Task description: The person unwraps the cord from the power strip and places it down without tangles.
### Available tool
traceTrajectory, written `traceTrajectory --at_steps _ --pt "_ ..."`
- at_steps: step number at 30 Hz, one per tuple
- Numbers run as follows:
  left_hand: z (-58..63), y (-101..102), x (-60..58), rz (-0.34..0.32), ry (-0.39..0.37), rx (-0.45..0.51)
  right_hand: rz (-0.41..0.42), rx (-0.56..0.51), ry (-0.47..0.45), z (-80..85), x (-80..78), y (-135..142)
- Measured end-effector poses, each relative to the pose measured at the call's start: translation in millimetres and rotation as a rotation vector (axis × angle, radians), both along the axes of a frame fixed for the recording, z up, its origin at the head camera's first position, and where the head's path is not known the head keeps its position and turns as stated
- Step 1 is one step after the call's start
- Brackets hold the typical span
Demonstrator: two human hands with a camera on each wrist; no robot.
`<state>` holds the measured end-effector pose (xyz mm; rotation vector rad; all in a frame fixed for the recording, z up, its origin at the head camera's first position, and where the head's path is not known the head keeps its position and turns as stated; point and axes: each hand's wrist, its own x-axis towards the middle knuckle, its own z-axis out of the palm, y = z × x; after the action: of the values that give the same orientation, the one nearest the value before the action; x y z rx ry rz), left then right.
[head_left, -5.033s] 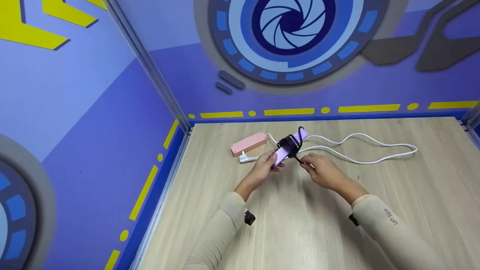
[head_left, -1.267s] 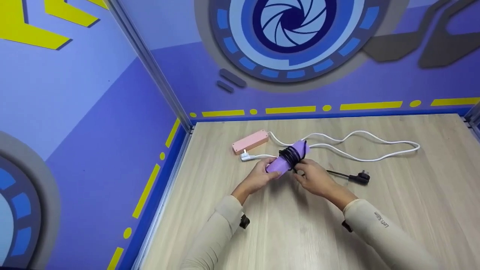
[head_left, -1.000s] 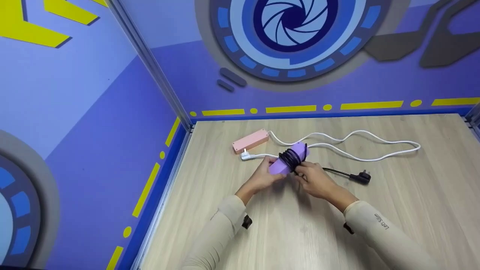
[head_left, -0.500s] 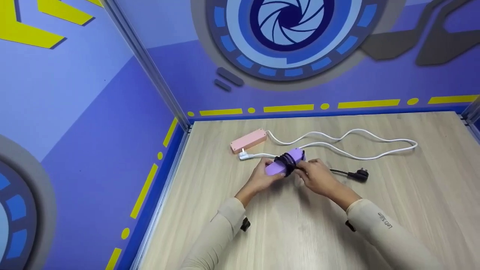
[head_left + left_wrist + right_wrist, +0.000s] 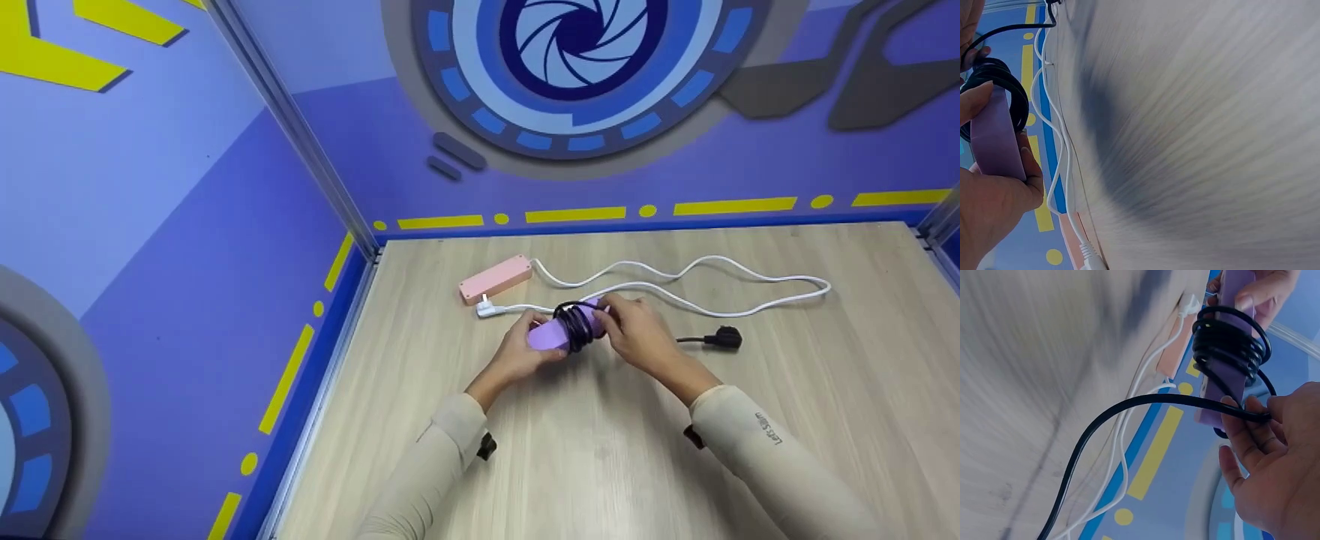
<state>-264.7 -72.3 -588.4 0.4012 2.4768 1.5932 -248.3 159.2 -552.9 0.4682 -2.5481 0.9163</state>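
Note:
A purple power strip (image 5: 546, 336) is held up over the table, its near end gripped between the thumb and fingers of my left hand (image 5: 516, 351). Several turns of black cord (image 5: 576, 330) wrap around its middle, and in the right wrist view one loop stands loose of the coil (image 5: 1230, 343). My right hand (image 5: 641, 336), at the strip's far end, pinches the black cord between thumb and fingers. From there the free length (image 5: 1151, 398) curves down towards the table. Its black plug (image 5: 724, 337) lies right of my right hand.
Behind the hands, a pink power strip (image 5: 496, 279) lies on the wooden table (image 5: 600, 465). Its white cord (image 5: 780, 279) stretches right in a long loop, and its white plug (image 5: 487, 306) rests beside the strip. Printed panels (image 5: 525, 180) border the table at back and left.
The black plug has come into view on the table since the oldest frame. The purple strip has turned and lowered slightly. My right hand has moved up from beneath the coil, carrying the cord over.

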Motion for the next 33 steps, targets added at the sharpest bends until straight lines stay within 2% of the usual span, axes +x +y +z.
traceTrajectory --at_steps 6,11,17,22,29,33 --pt "-1.3 -5 -1.9 -0.029 0.018 0.035 -0.018 -0.029 -0.055 5.8 -7.3 6" --pt "-1.9 -9 -2.1 -0.051 0.026 0.076 -0.034 -0.087 -0.13 1.8 -12.9 14" --pt "-0.7 -16 -2.5 -0.077 0.021 0.14 -0.016 -0.138 -0.197 -7.5 -15.4 26" --pt "2.0 -27 -4.0 -0.01 -0.012 0.197 0.001 -0.1 -0.253 -17.2 -11.5 38" --pt "29.0 -40 1.2 0.108 -0.011 0.267 0.076 -0.034 -0.39 -30.6 -3.9 53" --pt "33.3 -44 2.1 0.168 0.01 0.276 0.124 -0.006 -0.45 -38.2 0.9 58"
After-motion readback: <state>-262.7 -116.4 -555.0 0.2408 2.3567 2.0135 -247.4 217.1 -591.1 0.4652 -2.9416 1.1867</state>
